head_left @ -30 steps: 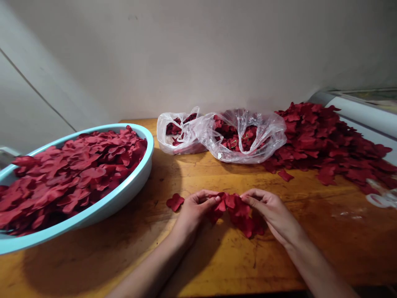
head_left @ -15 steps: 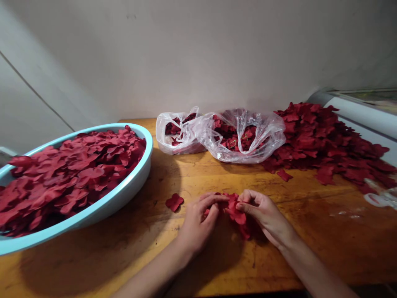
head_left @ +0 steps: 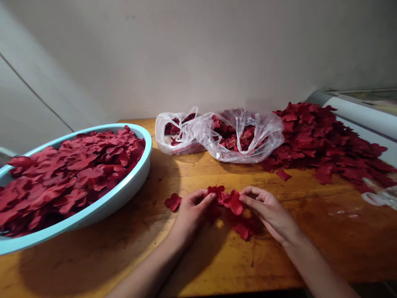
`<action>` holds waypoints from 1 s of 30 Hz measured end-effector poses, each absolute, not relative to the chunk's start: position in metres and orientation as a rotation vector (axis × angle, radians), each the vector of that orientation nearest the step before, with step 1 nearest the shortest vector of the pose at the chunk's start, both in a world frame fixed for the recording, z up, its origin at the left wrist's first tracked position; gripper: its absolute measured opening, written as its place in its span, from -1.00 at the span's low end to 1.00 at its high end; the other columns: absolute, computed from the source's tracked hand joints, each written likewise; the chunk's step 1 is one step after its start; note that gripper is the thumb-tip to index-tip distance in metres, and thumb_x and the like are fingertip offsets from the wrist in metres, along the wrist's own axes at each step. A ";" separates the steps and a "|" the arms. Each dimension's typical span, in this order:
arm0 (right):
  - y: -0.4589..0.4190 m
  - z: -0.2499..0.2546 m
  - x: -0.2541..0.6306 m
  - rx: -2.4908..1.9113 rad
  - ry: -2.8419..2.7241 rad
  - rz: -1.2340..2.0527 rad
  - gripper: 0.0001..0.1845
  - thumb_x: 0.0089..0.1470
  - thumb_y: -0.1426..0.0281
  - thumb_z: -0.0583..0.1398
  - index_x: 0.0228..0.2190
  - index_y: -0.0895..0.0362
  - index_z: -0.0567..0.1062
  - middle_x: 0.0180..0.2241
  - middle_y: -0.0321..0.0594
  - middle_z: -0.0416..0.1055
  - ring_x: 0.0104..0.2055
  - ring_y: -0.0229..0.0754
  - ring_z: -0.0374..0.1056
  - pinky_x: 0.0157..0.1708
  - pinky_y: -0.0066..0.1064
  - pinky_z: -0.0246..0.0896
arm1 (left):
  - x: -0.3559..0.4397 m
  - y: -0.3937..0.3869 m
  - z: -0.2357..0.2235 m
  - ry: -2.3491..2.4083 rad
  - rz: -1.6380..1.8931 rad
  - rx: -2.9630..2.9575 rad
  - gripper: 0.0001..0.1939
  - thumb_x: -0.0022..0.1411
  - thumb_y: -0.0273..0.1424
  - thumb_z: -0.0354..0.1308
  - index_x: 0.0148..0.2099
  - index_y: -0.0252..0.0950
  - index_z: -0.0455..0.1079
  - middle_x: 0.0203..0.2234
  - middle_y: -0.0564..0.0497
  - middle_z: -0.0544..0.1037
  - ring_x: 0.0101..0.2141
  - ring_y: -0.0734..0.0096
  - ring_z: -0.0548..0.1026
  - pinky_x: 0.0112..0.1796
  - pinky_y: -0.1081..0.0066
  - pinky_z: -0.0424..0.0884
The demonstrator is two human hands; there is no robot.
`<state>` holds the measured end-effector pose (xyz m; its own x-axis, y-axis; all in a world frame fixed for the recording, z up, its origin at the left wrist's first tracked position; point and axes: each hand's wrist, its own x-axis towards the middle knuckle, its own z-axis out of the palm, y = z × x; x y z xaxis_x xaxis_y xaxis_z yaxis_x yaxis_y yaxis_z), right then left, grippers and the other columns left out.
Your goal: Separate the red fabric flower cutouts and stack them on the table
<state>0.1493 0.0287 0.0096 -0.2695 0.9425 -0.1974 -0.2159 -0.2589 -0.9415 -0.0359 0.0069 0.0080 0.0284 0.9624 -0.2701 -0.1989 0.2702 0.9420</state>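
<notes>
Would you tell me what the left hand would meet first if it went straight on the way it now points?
Beyond the petals it holds, the left hand would probably meet the larger bag first, though depth is unclear.

Place type: indoor handwork corner, in a home or small workshop; which one, the view does not settle
Work surface: marked wooden table [head_left: 198, 174] against a plain wall [head_left: 198, 54]
Stock: red petal pieces [head_left: 310, 136] in bulk, heaped loose on the right, filling a light-blue basin [head_left: 136, 180], and inside thin translucent plastic bags [head_left: 225, 156]
</notes>
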 end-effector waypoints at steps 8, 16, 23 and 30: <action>0.032 0.001 0.150 -1.198 -1.326 1.356 -0.71 -0.19 0.25 0.36 -0.48 0.12 0.40 -0.54 -0.39 0.30 -0.49 -0.32 0.24 -0.46 -0.51 0.15 | -0.035 0.008 0.007 1.065 1.061 0.757 -0.65 -0.17 -0.27 0.38 -0.52 -0.36 0.28 -0.58 0.08 0.45 -0.57 0.56 0.34 -0.49 0.53 0.21; 0.022 0.009 0.140 -1.087 -1.668 1.376 -0.77 0.03 0.20 0.20 -0.31 0.08 0.46 -0.35 -0.28 0.42 -0.32 -0.20 0.32 -0.32 -0.43 0.19 | -0.030 0.006 0.014 1.097 1.027 0.955 -0.56 -0.24 -0.31 0.41 -0.60 -0.32 0.14 -0.67 0.21 0.29 -0.58 0.62 0.21 -0.52 0.58 0.12; 0.032 -0.002 0.149 -1.224 -1.470 1.302 -0.73 -0.04 0.19 0.25 -0.55 0.13 0.39 -0.55 -0.35 0.31 -0.47 -0.28 0.22 -0.41 -0.45 0.10 | -0.032 0.006 0.013 0.999 1.036 0.847 -0.69 -0.04 -0.21 0.29 -0.38 -0.36 0.39 -0.48 0.04 0.49 -0.42 0.44 0.41 -0.33 0.47 0.28; 0.033 0.000 0.158 -1.240 -1.302 1.290 -0.70 -0.11 0.24 0.30 -0.51 0.10 0.29 -0.49 -0.39 0.18 -0.41 -0.30 0.12 -0.37 -0.48 0.05 | -0.039 0.010 0.012 1.209 1.052 0.981 -0.67 -0.08 -0.22 0.32 -0.47 -0.32 0.27 -0.57 0.08 0.45 -0.54 0.49 0.38 -0.46 0.49 0.26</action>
<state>0.1580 0.0333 -0.0003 -0.0968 0.9940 -0.0508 0.0605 -0.0451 -0.9971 -0.0393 0.0099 0.0121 0.0515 0.9714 -0.2318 -0.0954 0.2358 0.9671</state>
